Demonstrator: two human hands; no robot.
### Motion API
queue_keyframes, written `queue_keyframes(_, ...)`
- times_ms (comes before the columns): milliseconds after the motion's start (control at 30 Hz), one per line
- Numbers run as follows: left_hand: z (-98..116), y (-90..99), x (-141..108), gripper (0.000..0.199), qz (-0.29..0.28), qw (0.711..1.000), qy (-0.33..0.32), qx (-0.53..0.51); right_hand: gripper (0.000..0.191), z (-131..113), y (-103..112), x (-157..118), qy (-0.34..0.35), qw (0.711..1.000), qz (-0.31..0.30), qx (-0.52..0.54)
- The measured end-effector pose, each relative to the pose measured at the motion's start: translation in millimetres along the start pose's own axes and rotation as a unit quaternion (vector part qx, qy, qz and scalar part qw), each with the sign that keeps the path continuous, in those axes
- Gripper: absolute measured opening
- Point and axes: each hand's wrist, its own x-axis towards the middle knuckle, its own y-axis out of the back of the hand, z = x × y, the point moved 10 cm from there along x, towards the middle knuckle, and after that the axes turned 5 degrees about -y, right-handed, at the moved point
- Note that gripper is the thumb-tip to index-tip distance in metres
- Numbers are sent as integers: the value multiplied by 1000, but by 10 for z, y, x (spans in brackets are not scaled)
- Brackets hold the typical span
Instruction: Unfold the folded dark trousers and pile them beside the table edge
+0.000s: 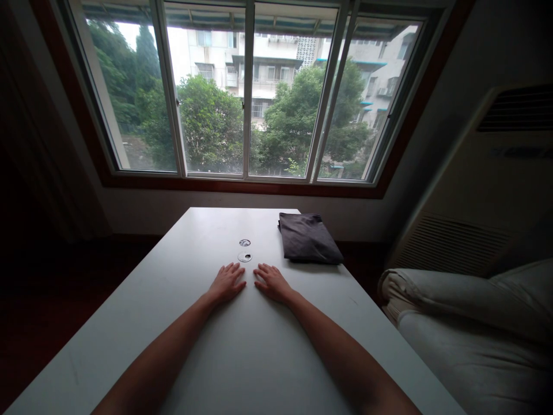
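Resting left hand [226,283], right hand [273,282] on surface [246,346] | grasping nothing | could knock cloth [309,237] off edge by sweeping wide

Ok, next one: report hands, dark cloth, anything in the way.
Left hand, right hand: open, palms down on white table. Dark cloth: folded, untouched, beyond and right of right hand. No obstacle visible between.
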Motion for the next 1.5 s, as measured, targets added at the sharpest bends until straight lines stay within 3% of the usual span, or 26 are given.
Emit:
queue_keyframes(67,33,127,-8,38,28,999,5,-23,50,-3,11,-2,4,1000,11,0)
queue_keyframes(233,25,332,-66,50,108,991,68,-30,29,112,182,87,-6,994,79,69)
queue_keyframes(333,58,273,-60,48,107,990,76,-41,28,442,507,172,-64,974,184,114)
queue_keyframes(400,88,199,-38,48,84,993,75,-45,28,742,809,171,-112,948,277,107)
queue_keyframes(467,139,132,-14,47,53,996,63,-41,29,1053,1064,177,-161,927,330,82)
queue_keyframes(600,213,82,1,48,10,998,53,-12,33,1665,1388,319,-288,902,322,25)
queue_keyframes(767,305,59,49,48,-37,998,32,41,45,2124,1425,712,-383,894,231,10)
queue_keyframes(900,357,-10,120,48,-87,994,0,68,49,2255,1349,904,-387,897,204,-60)
queue_keyframes(1000,321,-21,157,50,-86,994,4,69,43,2343,1320,938,-385,894,203,-105)
queue_keyframes(1200,289,-35,163,51,-73,996,-3,49,26,2485,1329,1004,-394,897,189,-66)
queue_keyframes(1300,291,-10,153,51,-65,997,-6,39,21,2473,1500,981,-383,885,267,8)
queue_keyframes(1400,292,9,150,50,-54,998,-10,16,19,2442,1769,895,-369,848,366,99)
queue_keyframes(1500,207,10,170,50,-33,999,3,-41,17,2199,2066,803,-313,825,441,162)
